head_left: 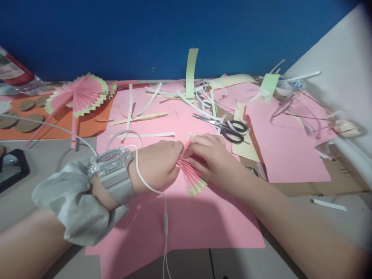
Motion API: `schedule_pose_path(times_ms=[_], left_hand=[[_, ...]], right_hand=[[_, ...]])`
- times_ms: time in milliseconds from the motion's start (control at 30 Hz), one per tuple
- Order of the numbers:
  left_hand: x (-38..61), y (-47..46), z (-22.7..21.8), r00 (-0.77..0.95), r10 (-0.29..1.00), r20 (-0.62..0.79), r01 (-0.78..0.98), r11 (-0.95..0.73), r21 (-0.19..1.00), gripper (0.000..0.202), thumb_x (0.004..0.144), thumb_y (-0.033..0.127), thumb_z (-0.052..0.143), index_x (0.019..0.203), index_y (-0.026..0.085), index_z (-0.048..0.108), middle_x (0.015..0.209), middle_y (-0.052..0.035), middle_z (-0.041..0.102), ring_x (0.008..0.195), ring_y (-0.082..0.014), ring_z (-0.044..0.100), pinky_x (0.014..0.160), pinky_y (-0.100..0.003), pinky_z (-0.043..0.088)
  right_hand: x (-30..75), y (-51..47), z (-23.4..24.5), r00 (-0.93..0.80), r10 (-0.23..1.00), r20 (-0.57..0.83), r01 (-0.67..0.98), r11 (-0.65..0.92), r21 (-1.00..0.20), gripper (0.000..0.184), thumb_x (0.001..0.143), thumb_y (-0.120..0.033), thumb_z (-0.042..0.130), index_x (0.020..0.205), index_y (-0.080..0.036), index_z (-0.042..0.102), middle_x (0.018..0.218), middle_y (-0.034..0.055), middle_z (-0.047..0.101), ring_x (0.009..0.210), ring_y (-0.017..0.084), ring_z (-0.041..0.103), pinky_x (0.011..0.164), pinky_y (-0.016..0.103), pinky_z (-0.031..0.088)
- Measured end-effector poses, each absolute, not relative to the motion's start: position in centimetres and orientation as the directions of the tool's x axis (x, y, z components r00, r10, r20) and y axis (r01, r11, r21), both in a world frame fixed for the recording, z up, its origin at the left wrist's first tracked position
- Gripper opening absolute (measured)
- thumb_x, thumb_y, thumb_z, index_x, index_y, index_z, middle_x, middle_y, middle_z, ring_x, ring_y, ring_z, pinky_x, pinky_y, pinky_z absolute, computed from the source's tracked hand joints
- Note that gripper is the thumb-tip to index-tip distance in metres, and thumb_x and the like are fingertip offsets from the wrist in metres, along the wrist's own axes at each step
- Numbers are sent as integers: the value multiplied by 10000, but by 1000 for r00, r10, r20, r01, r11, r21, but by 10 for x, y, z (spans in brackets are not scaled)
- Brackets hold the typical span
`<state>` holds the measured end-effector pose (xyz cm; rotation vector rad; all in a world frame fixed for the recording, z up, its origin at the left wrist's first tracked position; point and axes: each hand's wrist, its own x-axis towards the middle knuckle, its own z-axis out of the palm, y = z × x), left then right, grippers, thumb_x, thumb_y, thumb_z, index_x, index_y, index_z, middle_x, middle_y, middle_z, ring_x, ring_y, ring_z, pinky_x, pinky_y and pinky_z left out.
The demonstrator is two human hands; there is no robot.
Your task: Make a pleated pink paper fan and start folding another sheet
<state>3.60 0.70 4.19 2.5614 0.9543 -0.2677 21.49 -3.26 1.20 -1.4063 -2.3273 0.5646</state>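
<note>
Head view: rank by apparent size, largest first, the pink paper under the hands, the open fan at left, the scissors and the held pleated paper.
1. Pink paper
2. Open fan
Not ranked: scissors and pleated paper; they look close in extent, and part of the pleated paper is hidden.

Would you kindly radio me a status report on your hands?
Left hand, right hand pinching pleated paper at its middle. Scissors just beyond. White cord across left wrist.

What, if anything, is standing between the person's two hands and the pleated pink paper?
Nothing visible: the left hand and the right hand both touch the pleated pink paper near its gathered middle. The white cable crosses over the left hand, but not between it and the paper.
</note>
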Motion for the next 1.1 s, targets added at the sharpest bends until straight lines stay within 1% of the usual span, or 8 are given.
schedule_pose_path(times_ms=[100,167,433,667,833,933,1100], left_hand=[[36,6,42,740,596,-312,672,-678,299,142,868,231,410,939,142,496,913,-91,586,824,-237,552,733,-397,453],[37,6,42,734,599,-320,678,-672,297,148,868,238,414,947,143,495,917,-93,589,829,-241,556,739,-401,454],[37,6,43,733,604,-313,680,-672,295,139,860,231,419,943,146,490,941,-97,581,853,-249,555,747,-406,449],[37,6,42,742,595,-308,669,-680,299,130,860,233,423,931,148,491,935,-97,585,846,-245,559,740,-400,452],[36,6,41,729,612,-308,684,-671,286,129,864,234,418,928,150,493,919,-94,593,829,-245,564,722,-398,453],[36,7,41,735,605,-307,678,-672,299,134,861,241,422,933,151,490,925,-94,590,832,-246,562,725,-399,451],[36,7,39,738,606,-298,675,-669,311,144,856,244,430,944,148,493,923,-92,588,833,-244,561,727,-391,445]], right_hand=[[216,-32,13,-436,897,76,726,401,-559,113,913,-153,504,865,-204,593,927,29,592,931,188,498,865,356,326],[216,-32,14,-437,897,69,719,394,-572,110,912,-152,504,868,-199,594,934,35,588,930,188,498,867,355,335],[213,-31,13,-425,901,89,732,400,-552,132,902,-134,502,838,-200,596,903,44,600,900,200,499,838,363,347],[214,-30,12,-454,886,92,733,431,-526,136,905,-138,497,849,-182,613,897,60,598,877,203,502,806,350,360],[214,-32,10,-460,881,112,735,448,-509,112,912,-153,492,854,-191,581,892,40,582,884,191,492,830,347,345],[214,-34,10,-460,881,107,728,444,-522,97,903,-147,505,840,-192,564,883,26,574,893,181,494,845,343,337],[215,-33,13,-458,885,82,711,419,-564,114,907,-145,498,859,-199,587,910,30,589,913,185,504,863,354,341]])
